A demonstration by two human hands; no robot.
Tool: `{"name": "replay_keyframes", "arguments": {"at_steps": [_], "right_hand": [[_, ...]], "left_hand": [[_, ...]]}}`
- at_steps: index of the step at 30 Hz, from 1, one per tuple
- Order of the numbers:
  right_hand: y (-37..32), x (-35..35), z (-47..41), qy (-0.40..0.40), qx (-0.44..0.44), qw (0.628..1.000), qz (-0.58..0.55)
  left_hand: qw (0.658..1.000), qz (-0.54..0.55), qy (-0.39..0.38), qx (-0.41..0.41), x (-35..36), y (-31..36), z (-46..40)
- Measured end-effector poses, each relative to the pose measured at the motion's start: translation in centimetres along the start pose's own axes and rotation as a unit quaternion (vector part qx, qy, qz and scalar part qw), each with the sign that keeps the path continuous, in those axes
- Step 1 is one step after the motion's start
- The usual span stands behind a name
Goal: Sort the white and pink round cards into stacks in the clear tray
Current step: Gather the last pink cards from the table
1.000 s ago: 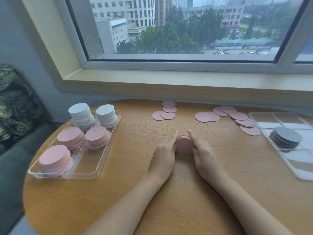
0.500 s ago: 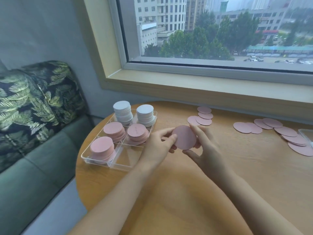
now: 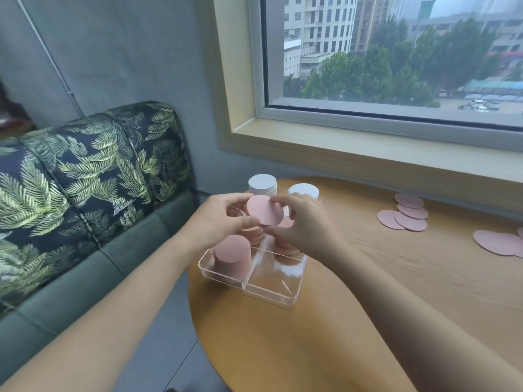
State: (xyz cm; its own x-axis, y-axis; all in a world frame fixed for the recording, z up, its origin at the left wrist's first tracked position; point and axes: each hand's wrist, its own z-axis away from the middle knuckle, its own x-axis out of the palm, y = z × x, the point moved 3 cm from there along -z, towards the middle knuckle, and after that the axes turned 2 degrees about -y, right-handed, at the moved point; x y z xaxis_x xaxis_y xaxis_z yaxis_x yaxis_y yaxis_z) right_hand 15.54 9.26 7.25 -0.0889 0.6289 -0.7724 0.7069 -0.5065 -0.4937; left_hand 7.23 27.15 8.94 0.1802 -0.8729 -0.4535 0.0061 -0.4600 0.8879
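I see both hands raised together over the clear tray (image 3: 271, 292), which sits at the left end of the round wooden table (image 3: 396, 292). The left hand (image 3: 218, 219) grasps the bundle of pink cards (image 3: 264, 209) from its 9 o'clock side, thumb on the lower edge and fingers curled over the top. The right hand (image 3: 307, 226) pinches the same bundle from its 3 o'clock side, fingertips on the rim. The bundle is tilted, its flat face turned toward me, and it is held clear of the tray, above the tray's middle compartments.

In the tray, a pink stack (image 3: 232, 254) fills the near left compartment, at about 7 o'clock from the held cards. The near right compartment (image 3: 278, 275) shows bare plastic. More pink cards sit in the middle compartments, mostly hidden behind the hands. Two white stacks stand at the far end: one (image 3: 262, 184) at 12 o'clock from the held cards, the other (image 3: 303, 190) at about 1 o'clock, just behind the right hand's fingers.

Loose pink cards (image 3: 406, 215) lie overlapping on the table at 3 o'clock, well apart from the tray, and another loose group (image 3: 499, 243) lies farther out by the right edge. A leaf-print cushion (image 3: 85, 176) rests on a green sofa (image 3: 70, 292) at 9 o'clock. A window (image 3: 396, 52) runs above the table.
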Motion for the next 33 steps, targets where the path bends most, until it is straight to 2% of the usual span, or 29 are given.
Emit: {"name": "replay_keyframes", "arguments": {"at_steps": [4, 9, 14, 22, 33], "right_hand": [[-0.5, 2.0, -3.1, -0.053, 0.009, 0.998, 0.023], [0.2, 4.3, -4.8, -0.098, 0.004, 0.992, 0.079], [0.6, 5.3, -5.4, -0.120, -0.016, 0.986, 0.112], [1.5, 6.0, -5.6, -0.156, 0.028, 0.986, 0.053], [1.9, 6.4, -5.7, -0.140, 0.010, 0.984, 0.113]], "left_hand": [[0.997, -0.068, 0.026, -0.008, -1.9, -2.5, -1.8], [0.989, -0.147, 0.019, -0.008, -2.4, -5.1, -3.2], [0.987, -0.158, 0.005, -0.009, -2.3, -7.0, -3.8], [0.987, -0.161, 0.019, -0.004, -1.8, -8.4, -4.7], [0.977, -0.210, 0.040, -0.009, -1.8, -7.5, -4.4]]}}
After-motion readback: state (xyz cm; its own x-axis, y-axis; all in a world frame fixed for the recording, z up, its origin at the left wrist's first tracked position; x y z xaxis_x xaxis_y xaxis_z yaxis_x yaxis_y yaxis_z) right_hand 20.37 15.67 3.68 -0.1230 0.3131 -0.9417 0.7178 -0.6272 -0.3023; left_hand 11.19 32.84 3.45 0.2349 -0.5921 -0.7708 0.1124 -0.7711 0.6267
